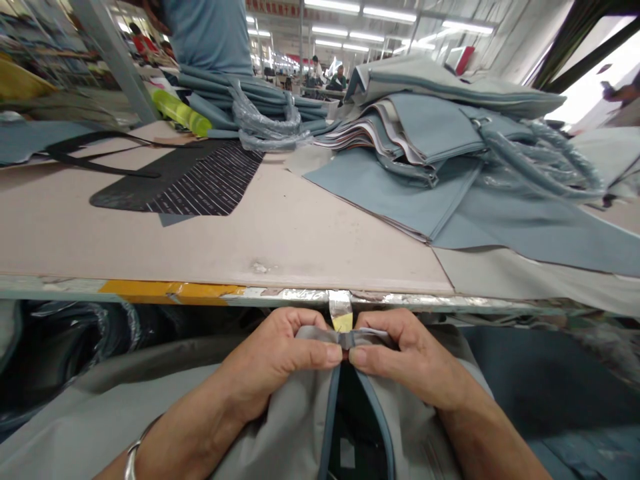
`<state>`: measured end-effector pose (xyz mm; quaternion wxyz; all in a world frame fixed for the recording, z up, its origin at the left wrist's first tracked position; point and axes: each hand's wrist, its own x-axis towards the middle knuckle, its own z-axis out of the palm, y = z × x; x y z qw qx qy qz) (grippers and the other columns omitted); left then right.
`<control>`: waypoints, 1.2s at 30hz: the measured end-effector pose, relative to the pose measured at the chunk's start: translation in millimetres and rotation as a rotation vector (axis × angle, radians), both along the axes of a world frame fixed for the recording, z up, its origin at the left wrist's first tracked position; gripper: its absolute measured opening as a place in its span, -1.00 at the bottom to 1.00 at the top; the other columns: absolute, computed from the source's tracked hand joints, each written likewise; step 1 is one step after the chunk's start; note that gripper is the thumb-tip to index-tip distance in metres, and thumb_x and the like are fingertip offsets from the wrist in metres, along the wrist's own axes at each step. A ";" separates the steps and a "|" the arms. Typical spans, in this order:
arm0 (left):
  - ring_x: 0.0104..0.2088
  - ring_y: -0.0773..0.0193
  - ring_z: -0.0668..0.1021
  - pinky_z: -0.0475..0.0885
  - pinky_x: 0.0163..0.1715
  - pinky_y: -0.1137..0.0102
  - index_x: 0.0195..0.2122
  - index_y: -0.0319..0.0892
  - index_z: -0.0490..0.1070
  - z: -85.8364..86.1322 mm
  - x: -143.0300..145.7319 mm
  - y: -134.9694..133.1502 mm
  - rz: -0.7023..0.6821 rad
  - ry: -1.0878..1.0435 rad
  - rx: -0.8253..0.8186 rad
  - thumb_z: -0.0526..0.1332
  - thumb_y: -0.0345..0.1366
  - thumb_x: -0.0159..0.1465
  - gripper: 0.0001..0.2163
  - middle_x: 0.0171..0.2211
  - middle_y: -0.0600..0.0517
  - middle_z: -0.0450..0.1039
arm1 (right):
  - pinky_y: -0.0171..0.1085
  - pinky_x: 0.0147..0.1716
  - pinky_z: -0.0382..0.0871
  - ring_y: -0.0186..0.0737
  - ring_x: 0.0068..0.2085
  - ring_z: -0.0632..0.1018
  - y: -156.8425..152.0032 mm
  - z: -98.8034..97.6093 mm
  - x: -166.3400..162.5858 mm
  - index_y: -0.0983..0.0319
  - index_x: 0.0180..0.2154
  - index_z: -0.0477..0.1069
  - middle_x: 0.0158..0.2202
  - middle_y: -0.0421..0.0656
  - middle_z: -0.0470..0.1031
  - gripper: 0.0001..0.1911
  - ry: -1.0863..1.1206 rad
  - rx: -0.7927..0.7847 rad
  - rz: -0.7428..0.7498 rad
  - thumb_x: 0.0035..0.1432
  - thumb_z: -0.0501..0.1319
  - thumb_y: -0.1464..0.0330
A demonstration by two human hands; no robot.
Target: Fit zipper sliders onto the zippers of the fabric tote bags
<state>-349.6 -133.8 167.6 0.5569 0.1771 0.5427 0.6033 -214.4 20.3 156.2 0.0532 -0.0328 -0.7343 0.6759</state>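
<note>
Below the table's front edge, my left hand point(273, 357) and my right hand point(407, 357) pinch the top of a grey fabric bag point(300, 420) with blue piping. The thumbs meet at the end of the bag's opening, where a small grey tab point(346, 339) sits under a strip of silver and yellow tape point(341, 312) hanging from the table edge. The bag's dark inside shows between my wrists. A silver bangle point(133, 457) is on my left wrist.
The beige worktable point(280, 227) carries a stack of blue-grey bags with plastic-wrapped handles point(450, 127) at right, a black patterned panel point(200, 183), black straps and a yellow-green roll point(181, 112). A person in a blue shirt point(210, 33) stands behind the table. Other workers sit far off.
</note>
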 end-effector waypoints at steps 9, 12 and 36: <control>-0.56 0.41 0.42 0.27 -0.48 0.53 -0.58 -0.24 0.42 -1.2 0.2 -0.1 -0.007 -0.022 0.035 0.50 -0.34 -0.21 -0.74 -0.58 0.06 0.50 | -0.40 -0.54 -0.03 -0.44 -0.50 0.10 -1.3 -1.3 0.5 0.30 -0.47 0.34 -0.56 -0.31 0.13 -0.70 -0.030 0.003 0.007 0.12 0.31 0.23; -0.54 0.38 0.43 0.28 -0.46 0.51 -0.59 -0.24 0.43 -1.6 0.5 -0.1 -0.002 0.011 0.021 0.50 -0.34 -0.22 -0.73 -0.56 0.03 0.53 | -0.40 -0.53 -0.03 -0.44 -0.50 0.11 -1.7 -1.1 1.4 0.31 -0.47 0.36 -0.56 -0.30 0.13 -0.74 -0.030 0.002 0.000 0.10 0.30 0.25; -0.60 0.46 0.34 0.20 -0.55 0.55 -0.57 -0.22 0.42 -2.1 0.8 -3.2 -0.016 0.009 0.025 0.49 -0.32 -0.17 -0.75 -0.61 0.13 0.43 | -0.39 -0.55 -0.05 -0.44 -0.51 0.09 -4.0 2.7 -0.2 0.28 -0.49 0.30 -0.57 -0.31 0.10 -0.73 -0.048 0.003 -0.012 0.10 0.28 0.26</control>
